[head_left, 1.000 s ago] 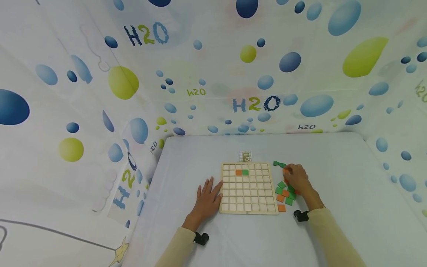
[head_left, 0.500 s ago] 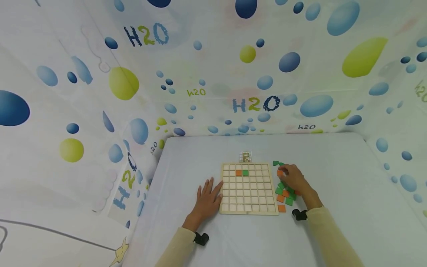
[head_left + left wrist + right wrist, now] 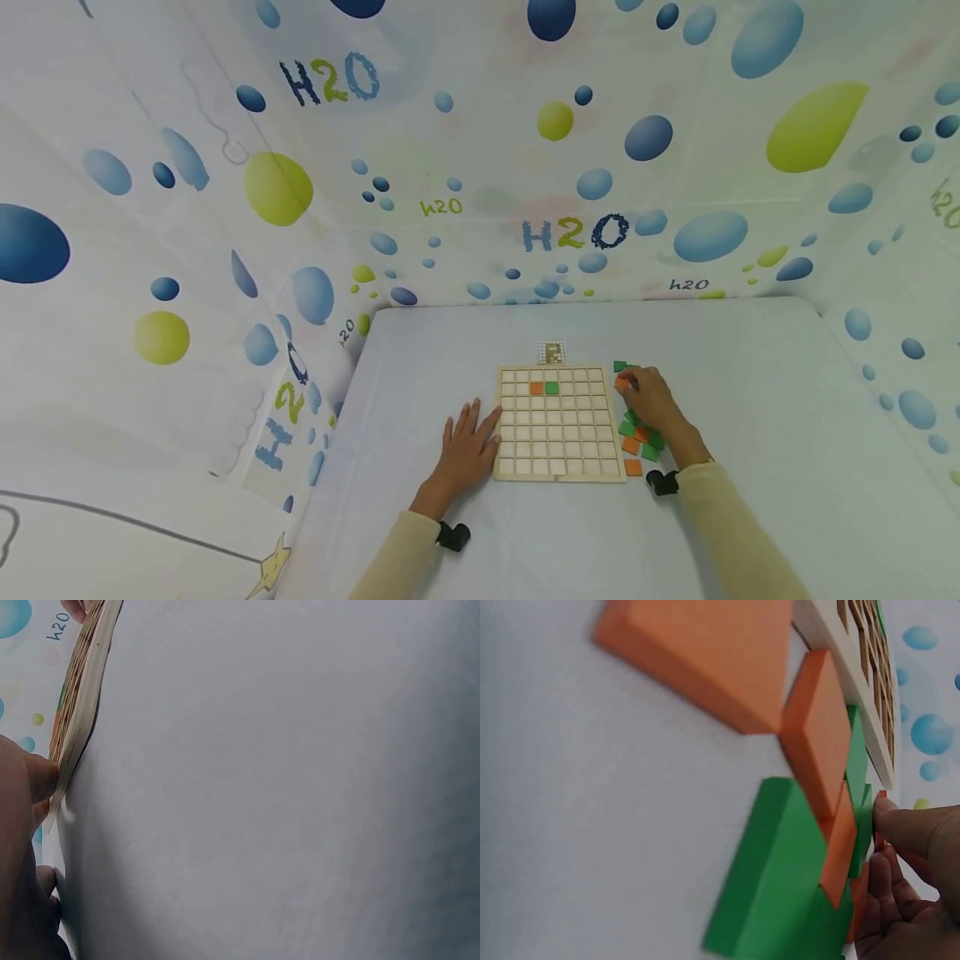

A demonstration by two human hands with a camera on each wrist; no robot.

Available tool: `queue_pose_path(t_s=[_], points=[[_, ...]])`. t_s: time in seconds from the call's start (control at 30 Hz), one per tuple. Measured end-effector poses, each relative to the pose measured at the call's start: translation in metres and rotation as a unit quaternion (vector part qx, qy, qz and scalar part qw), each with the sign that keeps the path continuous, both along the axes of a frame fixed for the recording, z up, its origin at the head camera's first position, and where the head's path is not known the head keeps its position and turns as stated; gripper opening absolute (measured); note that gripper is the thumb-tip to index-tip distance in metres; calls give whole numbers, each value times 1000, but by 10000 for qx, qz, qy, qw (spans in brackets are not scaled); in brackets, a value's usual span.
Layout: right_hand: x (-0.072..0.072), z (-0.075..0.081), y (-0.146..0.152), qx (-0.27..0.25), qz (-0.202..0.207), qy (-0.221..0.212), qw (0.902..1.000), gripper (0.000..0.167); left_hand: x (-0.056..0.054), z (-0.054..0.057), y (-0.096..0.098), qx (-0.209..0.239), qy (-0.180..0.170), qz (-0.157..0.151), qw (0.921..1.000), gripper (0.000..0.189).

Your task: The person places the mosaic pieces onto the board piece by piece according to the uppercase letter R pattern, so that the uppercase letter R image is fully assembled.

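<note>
An orange square tile [image 3: 622, 383] is pinched by the right hand [image 3: 654, 400], just right of the pale wooden grid board [image 3: 556, 432], touched at left by the straight-fingered left hand [image 3: 465, 452].

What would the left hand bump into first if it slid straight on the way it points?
Most likely the board: the left hand seems to touch its left edge with index finger and thumb, though contact is hard to judge. Its other fingers point past that edge, over cloth that looks free.
</note>
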State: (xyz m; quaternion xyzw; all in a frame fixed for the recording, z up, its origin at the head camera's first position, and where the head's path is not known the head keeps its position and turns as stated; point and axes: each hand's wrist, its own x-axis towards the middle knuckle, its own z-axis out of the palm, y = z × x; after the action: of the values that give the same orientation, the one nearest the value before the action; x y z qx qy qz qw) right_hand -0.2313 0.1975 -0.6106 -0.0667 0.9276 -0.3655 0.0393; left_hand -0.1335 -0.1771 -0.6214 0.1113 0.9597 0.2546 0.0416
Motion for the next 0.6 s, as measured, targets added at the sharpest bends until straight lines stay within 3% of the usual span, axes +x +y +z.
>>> queue_pose_path(t_s=[0.1, 0.4, 0.6], points=[[-2, 0, 0, -107, -61, -61, 9999, 33, 1, 1, 1, 66, 65, 3, 10000, 54], [-7, 7, -23, -569, 32, -323, 9979, 39, 1, 7, 0, -131, -166, 36, 9998, 54], [0, 16, -52, -370, 216, -189, 9989, 33, 1, 5, 1, -56, -103, -4, 9999, 54]])
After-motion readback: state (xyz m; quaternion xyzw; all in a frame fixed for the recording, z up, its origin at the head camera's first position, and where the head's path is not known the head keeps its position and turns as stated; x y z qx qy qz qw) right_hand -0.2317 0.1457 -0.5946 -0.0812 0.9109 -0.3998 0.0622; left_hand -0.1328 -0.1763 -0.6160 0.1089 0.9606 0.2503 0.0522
